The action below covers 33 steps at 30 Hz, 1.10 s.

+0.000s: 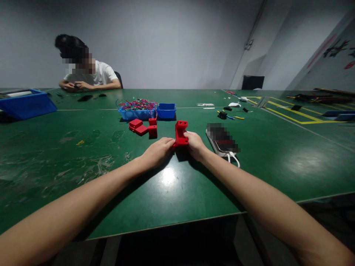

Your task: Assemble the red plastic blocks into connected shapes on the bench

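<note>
A red bracket-shaped block (181, 141) with small holes is held just above the green table. My right hand (195, 145) grips its right side, fingers closed round it. My left hand (160, 150) is closed at its lower left edge, where a bit of red shows by the fingertips; its fingers are partly hidden. Several other red blocks (141, 129) lie beyond my left hand. Behind them stands a blue bin (138, 113) heaped with thin coloured wires, next to a smaller blue bin (166, 111).
A phone (223, 140) with white cables lies right of my right hand. Pliers-like tools (231, 117) and small black parts are farther right. A large blue tray (30, 105) stands far left. Across the table (263, 162) sits a person (94, 75).
</note>
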{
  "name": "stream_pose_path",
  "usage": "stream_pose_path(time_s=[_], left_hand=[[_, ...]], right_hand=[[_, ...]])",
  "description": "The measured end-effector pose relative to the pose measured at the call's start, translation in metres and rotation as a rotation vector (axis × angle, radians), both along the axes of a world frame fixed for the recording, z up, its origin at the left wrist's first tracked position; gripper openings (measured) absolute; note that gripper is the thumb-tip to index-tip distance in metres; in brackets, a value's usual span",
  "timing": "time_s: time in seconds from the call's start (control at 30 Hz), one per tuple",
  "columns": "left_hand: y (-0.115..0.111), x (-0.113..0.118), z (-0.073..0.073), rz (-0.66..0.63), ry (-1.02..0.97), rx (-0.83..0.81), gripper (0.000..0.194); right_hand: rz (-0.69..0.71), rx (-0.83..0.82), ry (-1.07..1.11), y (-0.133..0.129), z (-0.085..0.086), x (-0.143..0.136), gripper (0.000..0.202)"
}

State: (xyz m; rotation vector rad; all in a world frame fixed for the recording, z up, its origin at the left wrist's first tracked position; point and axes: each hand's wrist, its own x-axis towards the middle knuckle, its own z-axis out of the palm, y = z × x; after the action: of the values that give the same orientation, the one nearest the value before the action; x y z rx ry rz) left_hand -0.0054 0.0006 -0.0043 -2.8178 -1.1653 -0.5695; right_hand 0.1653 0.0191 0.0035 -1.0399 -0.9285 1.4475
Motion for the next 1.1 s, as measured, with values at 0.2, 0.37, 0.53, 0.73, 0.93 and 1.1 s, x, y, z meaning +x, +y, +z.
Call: stream_pose_path(time_s=[0.2,0.37,0.53,0.73,0.93,1.1], left_hand=[[0.003,-0.007,-0.008,0.215,-0.091,0.013,0.046],[0.005,-0.005,-0.004,0.224,-0.269,-0.062,0.035],[0.012,-0.006,-0.003,0.185,-0.507,-0.186,0.031],[0.013,-0.003,-0.007,-0.061,-0.671,-0.352,0.044],[0.01,-0.003,-0.007,-0.234,-0.795,-0.48,0.111],[0.007,-0.001,-0.004,-0.262,-0.724,-0.361,0.127]], right_hand=[[-0.007,0.049,-0.002,0.001,0.002,0.003,0.008],[0.125,0.032,0.004,-0.008,0.008,0.0,0.011],[0.203,0.033,0.035,-0.015,0.015,-0.002,0.012],[0.265,-0.043,0.111,-0.02,0.02,-0.006,0.024],[0.15,-0.013,0.1,-0.015,0.014,-0.002,0.016],[0.179,0.062,0.053,-0.008,0.0,0.001,0.016]])
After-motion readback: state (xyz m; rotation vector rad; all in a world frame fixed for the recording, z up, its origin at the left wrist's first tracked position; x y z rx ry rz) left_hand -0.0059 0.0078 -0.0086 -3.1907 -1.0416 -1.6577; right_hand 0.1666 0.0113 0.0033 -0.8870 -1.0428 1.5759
